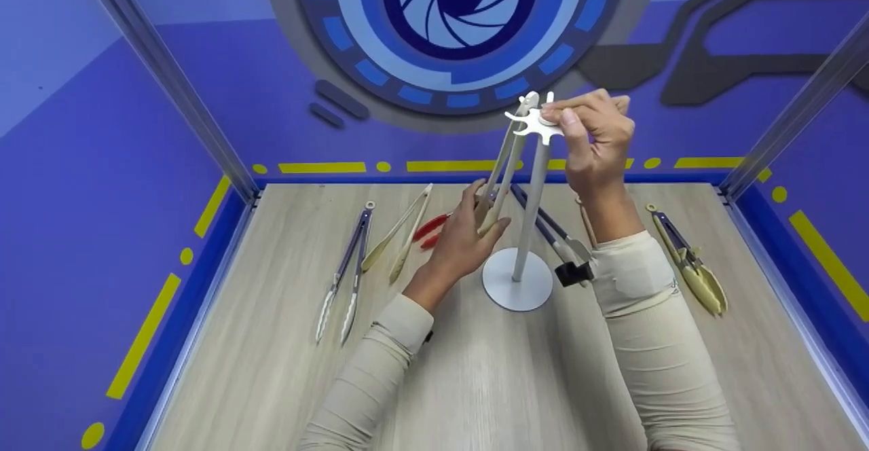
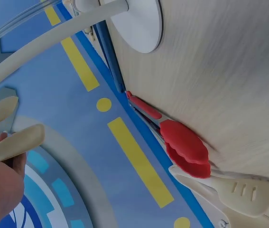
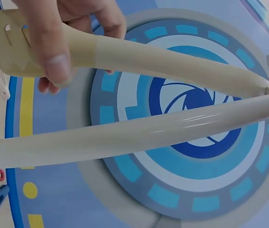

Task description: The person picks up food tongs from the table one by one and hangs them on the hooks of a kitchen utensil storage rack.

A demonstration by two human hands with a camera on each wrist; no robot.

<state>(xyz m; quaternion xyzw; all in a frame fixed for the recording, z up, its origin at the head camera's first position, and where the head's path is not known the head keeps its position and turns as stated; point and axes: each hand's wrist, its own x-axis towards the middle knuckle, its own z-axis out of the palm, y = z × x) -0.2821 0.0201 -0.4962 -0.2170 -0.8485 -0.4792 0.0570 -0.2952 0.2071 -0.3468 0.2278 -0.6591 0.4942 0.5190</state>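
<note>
A white utensil stand has a round base (image 1: 501, 289), a tall pole (image 1: 532, 206) and a star-shaped hook top (image 1: 533, 125). My right hand (image 1: 597, 135) pinches that hook top between thumb and fingers. Beige tongs (image 3: 158, 61) hang from beside the hooks down along the pole. Whether their upper end sits fully in a hook is hard to tell. Low on these tongs, my left hand (image 1: 464, 237) grips them near the slotted head (image 3: 11, 42), thumb on one side and fingers on the other. The left wrist view shows the tongs' two tips (image 2: 18, 142) past the hand.
Several tongs lie on the wooden table (image 1: 441, 383): metal-tipped tongs (image 1: 346, 274) and beige-headed tongs (image 1: 400, 237) at left, red tongs (image 2: 184, 145) behind my left hand, dark-handled tongs (image 1: 550, 223) behind the pole, and yellowish-headed tongs (image 1: 696, 267) at right. Blue panels (image 1: 170, 118) enclose the table.
</note>
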